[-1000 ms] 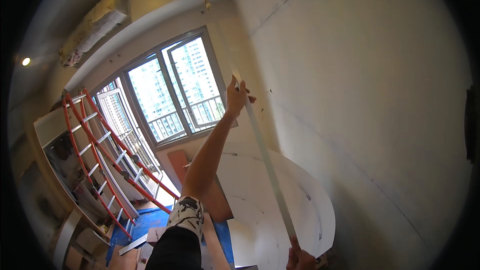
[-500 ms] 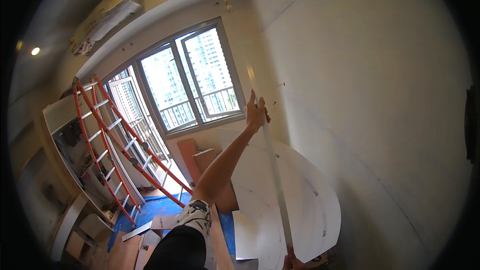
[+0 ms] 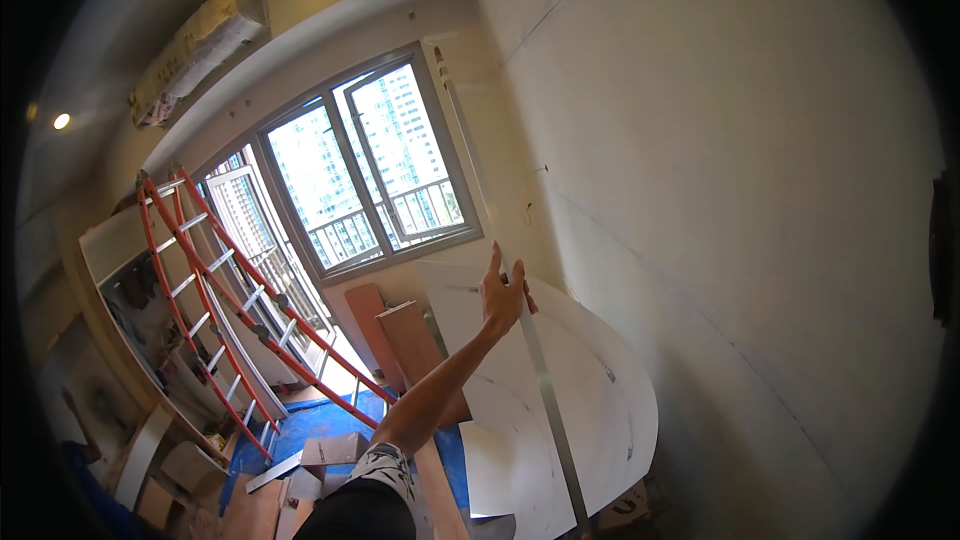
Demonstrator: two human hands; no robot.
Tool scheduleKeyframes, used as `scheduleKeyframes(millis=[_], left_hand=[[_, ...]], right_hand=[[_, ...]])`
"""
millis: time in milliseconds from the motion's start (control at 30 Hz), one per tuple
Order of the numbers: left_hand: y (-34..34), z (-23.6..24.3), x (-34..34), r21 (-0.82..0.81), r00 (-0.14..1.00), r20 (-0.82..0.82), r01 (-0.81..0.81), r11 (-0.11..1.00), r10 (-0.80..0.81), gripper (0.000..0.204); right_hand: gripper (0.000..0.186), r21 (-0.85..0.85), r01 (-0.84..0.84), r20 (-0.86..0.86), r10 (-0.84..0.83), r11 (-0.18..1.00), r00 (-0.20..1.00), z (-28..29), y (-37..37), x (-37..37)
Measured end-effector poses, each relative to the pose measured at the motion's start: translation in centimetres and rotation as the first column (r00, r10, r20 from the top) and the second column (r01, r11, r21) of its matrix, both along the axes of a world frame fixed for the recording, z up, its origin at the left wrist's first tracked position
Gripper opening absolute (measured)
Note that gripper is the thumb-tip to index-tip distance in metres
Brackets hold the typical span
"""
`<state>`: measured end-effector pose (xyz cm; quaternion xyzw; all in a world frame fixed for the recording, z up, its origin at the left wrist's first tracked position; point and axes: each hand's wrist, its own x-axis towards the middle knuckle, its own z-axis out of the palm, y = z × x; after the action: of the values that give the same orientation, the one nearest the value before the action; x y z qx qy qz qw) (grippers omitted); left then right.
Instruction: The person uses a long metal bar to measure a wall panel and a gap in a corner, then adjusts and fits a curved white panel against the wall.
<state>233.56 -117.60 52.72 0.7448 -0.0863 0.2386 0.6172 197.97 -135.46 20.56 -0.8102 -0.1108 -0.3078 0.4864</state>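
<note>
My left hand (image 3: 504,294), at the end of the outstretched left arm, grips a long, narrow, straight metal strip (image 3: 553,410) around its middle. The index finger points up along it. The strip slants from the lower edge up toward the window's right side, with a brownish tip (image 3: 439,60) at its far end. Behind its lower half stand large, curved white sheets (image 3: 610,390) with small dark marks, beside the right-hand wall. My right hand is out of sight.
An orange stepladder (image 3: 210,270) stands at left on blue floor sheeting (image 3: 305,422). Brown boards (image 3: 412,340) lean below the window (image 3: 365,160). Offcuts (image 3: 335,450) lie near my arm. A person's blue clothing (image 3: 85,475) shows at lower left. A bare wall (image 3: 740,190) rises at right.
My left hand and the strip's far end sit lower in the picture. My right hand, earlier at the lower edge on the strip, has gone out of view. A person appears at lower left.
</note>
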Motion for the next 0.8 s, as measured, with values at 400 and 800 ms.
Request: scheduleKeyframes(millis=[400, 800], left_hand=[[-0.4, 8.0, 0.4, 0.002, 0.973, 0.228, 0.017, 1.000, -0.017, 0.068], [2.2, 12.5, 7.2, 0.026, 0.971, 0.239, 0.004, 1.000, -0.010, 0.066]], right_hand=[[0.014, -0.035, 0.000, -0.013, 0.000, 0.999, 1.000, 0.3, -0.4, 1.0], [0.011, -0.174, 0.100, 0.040, -0.094, 0.980, 0.995, 1.7, 2.8, 8.4]])
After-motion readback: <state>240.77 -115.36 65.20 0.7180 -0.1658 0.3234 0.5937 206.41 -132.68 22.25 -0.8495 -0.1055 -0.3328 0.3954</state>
